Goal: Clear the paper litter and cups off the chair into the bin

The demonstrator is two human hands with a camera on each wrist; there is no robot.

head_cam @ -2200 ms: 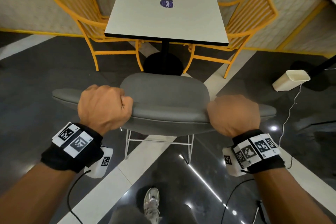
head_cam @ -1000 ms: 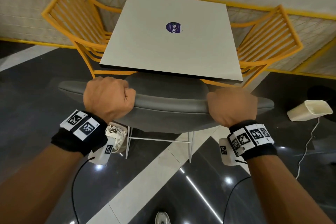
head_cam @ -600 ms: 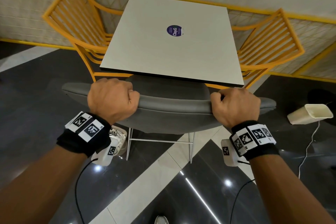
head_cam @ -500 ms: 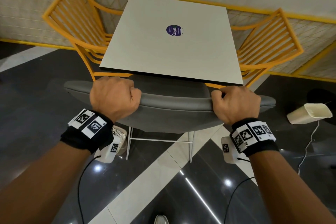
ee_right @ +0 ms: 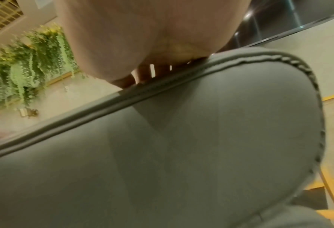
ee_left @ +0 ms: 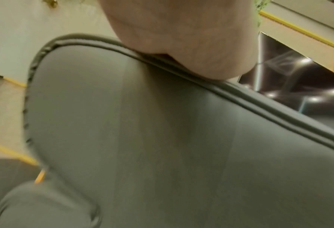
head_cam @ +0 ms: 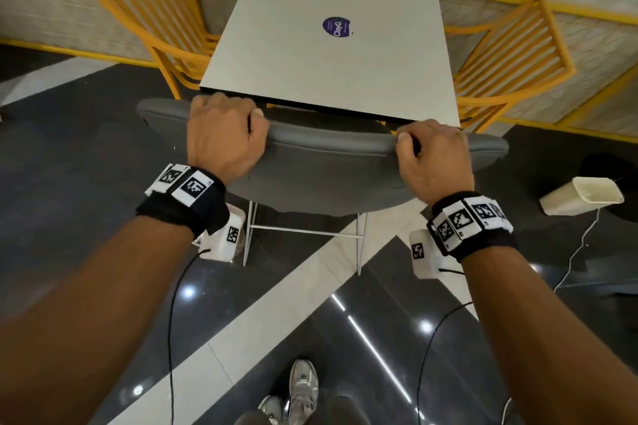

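Both hands, left [head_cam: 224, 134] at 10 o'clock, right [head_cam: 433, 157] at 2, curl round the chair [head_cam: 328, 176] back's padded, grippy rim; it looks light.

A square white surface [head_cam: 331, 38] fills the upper centre, a round purple sticker [head_cam: 336, 26] on its top. Two yellow slatted chairs [head_cam: 162, 7] [head_cam: 511, 55] flank it — one upper left, one upper right. Lower down, dark glossy floor [head_cam: 79, 183] crossed by white stripes [head_cam: 262, 304]; grey sneakers [head_cam: 300, 386] at the bottom edge.
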